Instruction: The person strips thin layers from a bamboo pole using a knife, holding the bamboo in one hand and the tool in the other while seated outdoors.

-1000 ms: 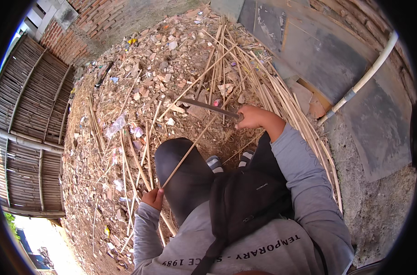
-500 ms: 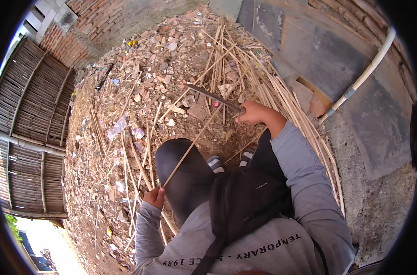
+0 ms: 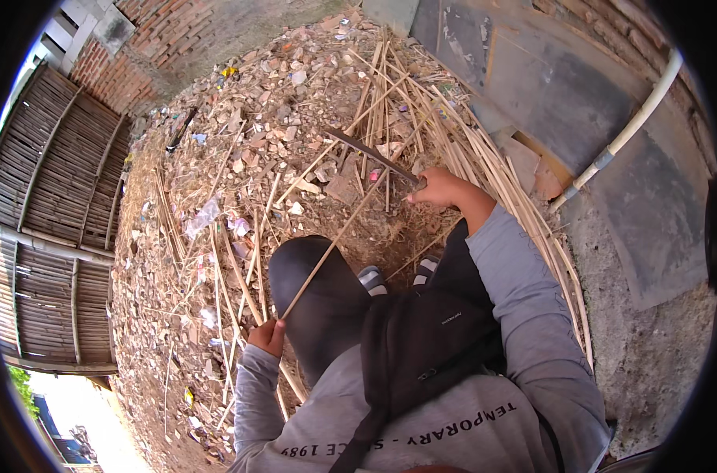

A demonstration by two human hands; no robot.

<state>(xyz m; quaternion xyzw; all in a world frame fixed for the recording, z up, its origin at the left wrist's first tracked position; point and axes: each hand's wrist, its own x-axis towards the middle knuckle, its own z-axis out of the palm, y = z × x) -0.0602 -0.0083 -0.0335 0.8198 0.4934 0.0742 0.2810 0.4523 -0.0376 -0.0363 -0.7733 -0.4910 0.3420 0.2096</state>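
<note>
Gripping with closed fingers [image 3: 277, 329], the left hand [image 3: 267, 337], lower left, holds a stick [image 3: 335, 243]; the right hand [image 3: 437, 189], near centre, a knife [image 3: 366, 150].

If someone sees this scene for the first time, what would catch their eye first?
Probably the dark blade in the right hand, at upper centre. A thin strip slants from the left hand up toward it. Beyond the right hand, pale strips lie piled.

The left hand [image 3: 267, 337] pinches a thin bamboo strip [image 3: 335, 243] over the left knee [image 3: 297, 262]; the right hand [image 3: 442, 190] grips a long-bladed knife [image 3: 368, 152].
</note>
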